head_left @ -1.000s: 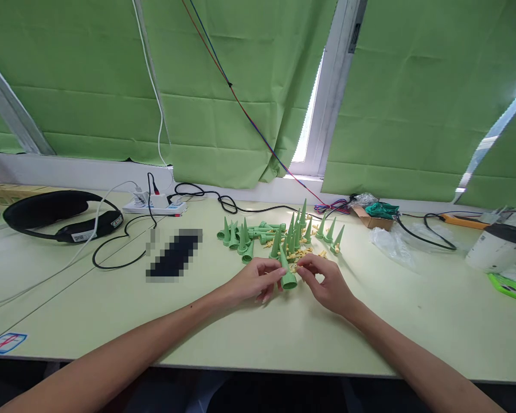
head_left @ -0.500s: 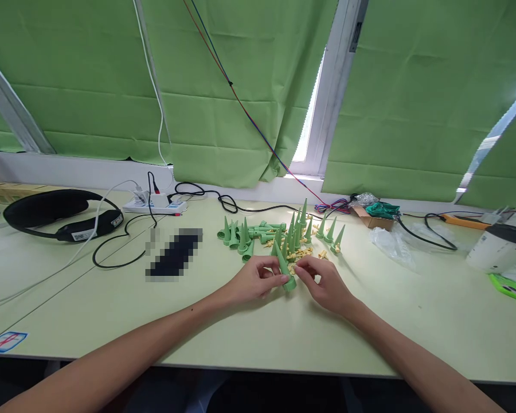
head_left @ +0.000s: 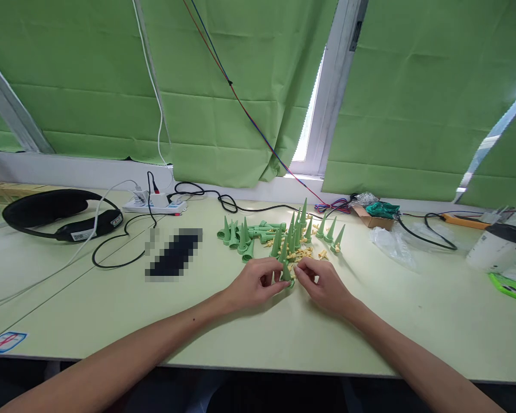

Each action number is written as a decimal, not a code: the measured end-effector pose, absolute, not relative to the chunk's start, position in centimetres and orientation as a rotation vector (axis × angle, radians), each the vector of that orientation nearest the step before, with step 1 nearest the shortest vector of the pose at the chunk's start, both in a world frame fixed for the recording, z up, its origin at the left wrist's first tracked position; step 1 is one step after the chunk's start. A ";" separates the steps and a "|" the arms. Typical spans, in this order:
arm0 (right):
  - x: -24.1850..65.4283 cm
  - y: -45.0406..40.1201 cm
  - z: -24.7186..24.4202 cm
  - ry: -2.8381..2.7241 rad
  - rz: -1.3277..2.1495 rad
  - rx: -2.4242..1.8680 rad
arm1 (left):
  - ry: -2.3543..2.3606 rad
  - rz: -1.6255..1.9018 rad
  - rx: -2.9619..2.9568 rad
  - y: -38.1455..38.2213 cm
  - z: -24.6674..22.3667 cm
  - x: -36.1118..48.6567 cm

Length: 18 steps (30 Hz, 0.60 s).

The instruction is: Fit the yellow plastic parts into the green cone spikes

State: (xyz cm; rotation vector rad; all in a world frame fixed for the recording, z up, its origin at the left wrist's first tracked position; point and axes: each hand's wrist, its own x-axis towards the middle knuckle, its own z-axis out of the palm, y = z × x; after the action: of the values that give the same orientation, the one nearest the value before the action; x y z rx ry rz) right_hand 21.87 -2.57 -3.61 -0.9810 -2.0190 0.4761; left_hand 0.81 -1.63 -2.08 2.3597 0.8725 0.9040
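Observation:
My left hand (head_left: 253, 284) is closed on a green plastic cone spike (head_left: 286, 272), which it holds near the base with thumb and fingers. The cone now stands nearly upright, tip up, just above or on the table. Facing it from the right, my right hand (head_left: 324, 284) has thumb and fingertips pinched together close to the cone. A bit of yellow shows by those fingertips, but whether they grip it is unclear. Behind both hands stand several more green cones (head_left: 303, 213), with small yellow valve-like pieces (head_left: 301, 253) scattered among them. Other green cones (head_left: 248, 250) lie to the left.
On the left are a black headset (head_left: 47, 212), a white power strip (head_left: 155, 203) with cables, and a dark pixelated patch. At the right lie clear plastic bags (head_left: 393, 246), a small cardboard box (head_left: 374, 218), a white cup (head_left: 499, 249) and a bright green phone (head_left: 513, 288).
The cone in my left hand has turned from a leftward lean to nearly upright, and its tip sits lower. My right hand has hardly moved.

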 end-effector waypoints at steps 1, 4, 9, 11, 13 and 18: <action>21.9 -2.6 -3.6 -2.020 0.482 -0.987 | 0.871 0.909 2.363 -1.6 -2.1 0.8; 21.9 -2.6 -3.3 -2.025 0.505 -1.005 | 0.866 0.940 2.356 -1.5 -2.2 0.8; 21.9 -2.5 -3.2 -2.067 0.487 -1.030 | 0.848 1.004 2.376 -1.4 -2.3 0.6; 21.8 -2.4 -3.3 -2.096 0.480 -1.032 | 0.825 1.020 2.403 -1.4 -2.4 0.6; 21.8 -2.4 -3.3 -2.118 0.486 -1.026 | 0.804 1.036 2.432 -1.4 -2.5 0.6; 21.8 -2.5 -3.3 -2.128 0.519 -1.007 | 0.784 1.027 2.497 -1.4 -2.4 0.5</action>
State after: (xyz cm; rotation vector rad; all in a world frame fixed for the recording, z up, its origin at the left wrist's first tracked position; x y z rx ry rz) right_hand 21.75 -2.50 -3.25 -1.0069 -2.1276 0.5191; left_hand 0.51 -1.37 -2.37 2.4973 0.7837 1.0273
